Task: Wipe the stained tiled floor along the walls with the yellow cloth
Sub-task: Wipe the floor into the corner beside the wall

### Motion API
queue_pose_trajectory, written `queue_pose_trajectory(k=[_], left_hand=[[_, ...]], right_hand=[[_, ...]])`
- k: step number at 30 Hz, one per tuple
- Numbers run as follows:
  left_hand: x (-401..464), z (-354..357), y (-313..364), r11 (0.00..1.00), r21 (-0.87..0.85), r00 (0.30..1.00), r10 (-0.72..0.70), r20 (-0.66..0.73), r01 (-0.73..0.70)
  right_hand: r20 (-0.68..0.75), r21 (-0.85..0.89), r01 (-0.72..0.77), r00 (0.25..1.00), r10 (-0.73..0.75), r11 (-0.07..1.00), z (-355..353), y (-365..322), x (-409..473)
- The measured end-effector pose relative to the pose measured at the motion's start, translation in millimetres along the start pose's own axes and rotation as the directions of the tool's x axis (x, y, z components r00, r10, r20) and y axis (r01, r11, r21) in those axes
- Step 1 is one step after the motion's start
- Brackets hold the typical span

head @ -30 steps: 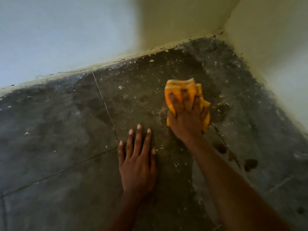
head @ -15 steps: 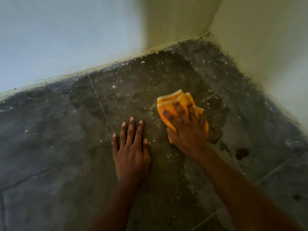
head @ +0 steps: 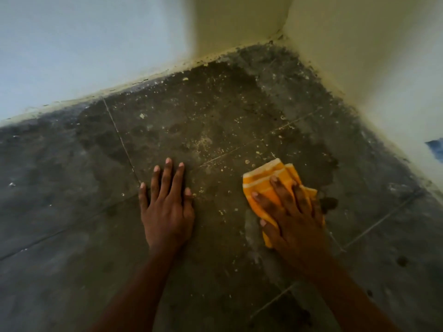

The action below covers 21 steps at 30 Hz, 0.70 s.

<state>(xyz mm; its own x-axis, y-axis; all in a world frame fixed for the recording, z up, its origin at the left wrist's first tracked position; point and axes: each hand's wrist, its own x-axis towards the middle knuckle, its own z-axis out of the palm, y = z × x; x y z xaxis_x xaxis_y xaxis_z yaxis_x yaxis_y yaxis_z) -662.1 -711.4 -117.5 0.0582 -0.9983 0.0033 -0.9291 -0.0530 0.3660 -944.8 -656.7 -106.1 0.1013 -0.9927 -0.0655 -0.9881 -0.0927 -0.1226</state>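
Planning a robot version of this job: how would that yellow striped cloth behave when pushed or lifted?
The yellow striped cloth looks floppy: it lies bunched in folds under the right hand. Probably light. Pushed across the gritty dark tiled floor, it would likely bunch rather than slide without flat pressure.

The floor (head: 72, 188) meets two walls at a corner located far and to the right. The left wall (head: 84, 44) runs along the far edge of the floor; the right wall (head: 371, 68) runs along its right edge. The left hand (head: 166, 209) lies flat on the floor, near centre. The cloth (head: 268, 183) lies on the floor to the right of it, apart from it. The right hand (head: 292, 219) rests on top of the cloth, fingers (head: 278, 188) spread toward the corner.
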Motion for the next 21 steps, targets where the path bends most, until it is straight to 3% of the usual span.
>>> queue_pose_trajectory(k=[4,9,17,19,21], left_hand=[[3.0,-1.1,2.1,1.000,0.004,1.000,0.013,0.020,-0.013],[6.0,1.1,-6.2,0.997,0.071,0.999,0.009,0.054,-0.013],[7.1,-2.7,-4.2,0.995,0.073,0.995,0.066,0.077,-0.072],[9.2,-3.3,-4.5,0.994,0.066,0.992,0.079,0.093,-0.086],[8.8,-0.5,-3.8,0.991,0.100,0.991,0.081,0.103,-0.091]], right_hand=[[-0.031,0.027,-0.097,0.995,0.097,0.995,2.3,-1.9,5.1],[-0.033,0.040,-0.072,0.997,0.074,0.997,10.0,-2.5,6.8],[-0.092,0.121,-0.174,0.978,0.185,0.977,14.4,-20.9,19.5],[-0.031,0.118,-0.132,0.990,0.137,0.984,14.6,-22.5,15.3],[-0.008,0.109,0.001,1.000,0.000,0.994,16.4,-19.1,-8.6]])
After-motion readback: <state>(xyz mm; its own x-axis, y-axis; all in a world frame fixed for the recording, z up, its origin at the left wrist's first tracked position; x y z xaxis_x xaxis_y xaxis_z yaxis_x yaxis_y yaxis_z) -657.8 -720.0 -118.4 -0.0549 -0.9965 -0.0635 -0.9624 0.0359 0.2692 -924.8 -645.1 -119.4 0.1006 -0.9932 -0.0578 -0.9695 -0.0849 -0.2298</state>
